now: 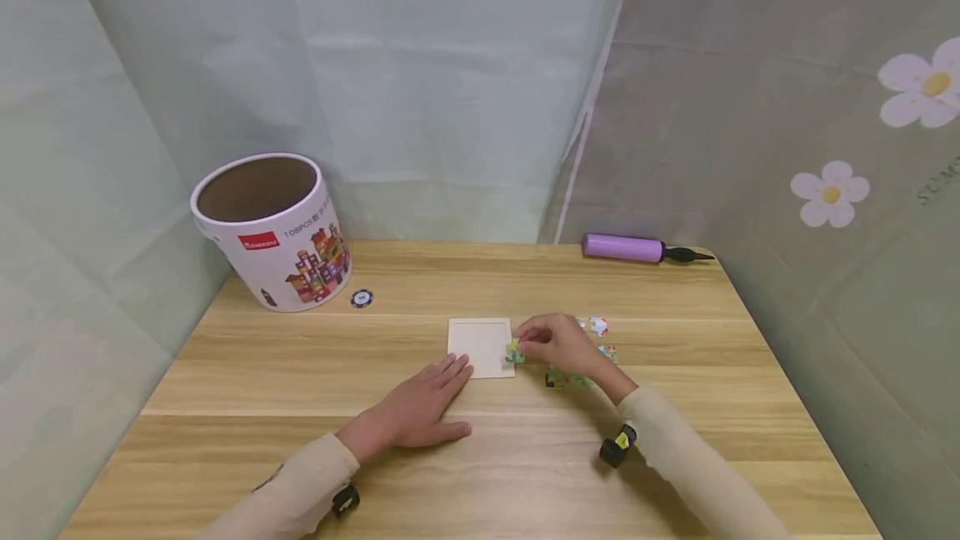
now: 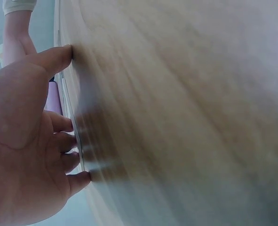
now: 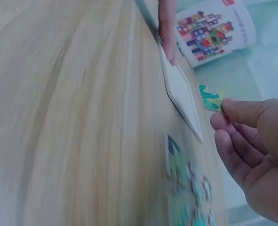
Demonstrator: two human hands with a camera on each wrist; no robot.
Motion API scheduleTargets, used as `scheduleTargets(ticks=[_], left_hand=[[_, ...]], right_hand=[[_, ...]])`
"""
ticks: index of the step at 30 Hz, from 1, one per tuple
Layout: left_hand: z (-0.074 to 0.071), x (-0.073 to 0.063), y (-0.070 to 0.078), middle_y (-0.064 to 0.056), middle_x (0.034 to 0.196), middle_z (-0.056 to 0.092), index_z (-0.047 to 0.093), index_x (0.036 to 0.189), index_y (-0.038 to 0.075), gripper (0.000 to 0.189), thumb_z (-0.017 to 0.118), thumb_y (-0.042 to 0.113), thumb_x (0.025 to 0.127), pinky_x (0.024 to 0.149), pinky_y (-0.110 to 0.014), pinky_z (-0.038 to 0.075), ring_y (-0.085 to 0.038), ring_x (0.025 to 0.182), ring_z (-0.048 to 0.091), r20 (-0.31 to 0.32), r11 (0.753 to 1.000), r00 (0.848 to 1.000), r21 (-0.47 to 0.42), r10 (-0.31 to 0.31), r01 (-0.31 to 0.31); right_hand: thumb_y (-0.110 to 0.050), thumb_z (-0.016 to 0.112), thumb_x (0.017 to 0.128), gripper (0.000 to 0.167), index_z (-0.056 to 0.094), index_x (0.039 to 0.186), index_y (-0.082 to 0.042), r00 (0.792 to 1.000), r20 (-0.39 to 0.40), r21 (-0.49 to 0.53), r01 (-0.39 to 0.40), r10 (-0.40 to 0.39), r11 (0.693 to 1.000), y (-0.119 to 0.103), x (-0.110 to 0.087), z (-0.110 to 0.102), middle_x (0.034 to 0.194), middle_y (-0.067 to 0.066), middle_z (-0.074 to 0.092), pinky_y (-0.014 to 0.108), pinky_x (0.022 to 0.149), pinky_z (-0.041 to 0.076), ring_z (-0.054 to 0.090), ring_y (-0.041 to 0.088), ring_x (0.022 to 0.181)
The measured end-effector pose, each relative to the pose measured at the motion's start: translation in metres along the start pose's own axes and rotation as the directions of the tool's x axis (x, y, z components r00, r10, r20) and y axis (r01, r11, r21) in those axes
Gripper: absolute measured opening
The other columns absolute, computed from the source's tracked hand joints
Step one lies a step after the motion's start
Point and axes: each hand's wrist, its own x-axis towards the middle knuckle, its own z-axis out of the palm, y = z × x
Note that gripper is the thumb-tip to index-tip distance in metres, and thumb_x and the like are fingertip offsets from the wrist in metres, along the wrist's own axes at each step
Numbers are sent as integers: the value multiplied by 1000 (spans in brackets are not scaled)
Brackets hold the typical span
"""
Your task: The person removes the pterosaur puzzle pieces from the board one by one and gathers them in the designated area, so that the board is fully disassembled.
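Observation:
A green puzzle piece [image 1: 514, 352] is pinched between the thumb and fingers of my right hand [image 1: 558, 346], over the right edge of a pale square puzzle tray [image 1: 480, 348]. In the right wrist view the piece [image 3: 211, 98] shows green and teal patches and is held above the tray [image 3: 180, 89]. My left hand [image 1: 423, 407] lies with straight fingers, their tips on the tray's lower left edge and the thumb spread on the table. Several more puzzle pieces [image 3: 176, 162] lie right of the tray, partly hidden by my right hand and forearm in the head view.
A large white bucket [image 1: 281, 232] with printed buildings stands at the back left, with a poker chip [image 1: 362, 298] beside it. At the back right lies a purple hand pump [image 1: 624, 247] with a black nozzle. Curtains hang behind the wooden table [image 1: 262, 407] and along its sides.

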Motion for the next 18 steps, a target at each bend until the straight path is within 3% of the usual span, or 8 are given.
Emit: scheduleTargets(ticks=[10, 18], left_hand=[[0, -1, 1, -16, 168, 23, 29, 160, 2, 86, 52, 58, 100, 123, -50, 26, -34, 156, 20, -3, 1000, 1000, -5, 0, 0], [0, -1, 1, -16, 168, 23, 29, 160, 1, 85, 53, 57, 100, 123, -50, 26, -34, 156, 20, -7, 1000, 1000, -7, 1, -1]], right_hand=[[-18, 77, 92, 18, 80, 108, -10, 997, -73, -67, -44, 39, 997, 10, -35, -32, 94, -3, 77, 25, 74, 58, 70, 8, 83], [-16, 78, 91, 15, 81, 105, -12, 989, -126, -103, -93, 80, 990, 21, -66, -50, 95, -3, 77, 25, 77, 59, 71, 9, 85]])
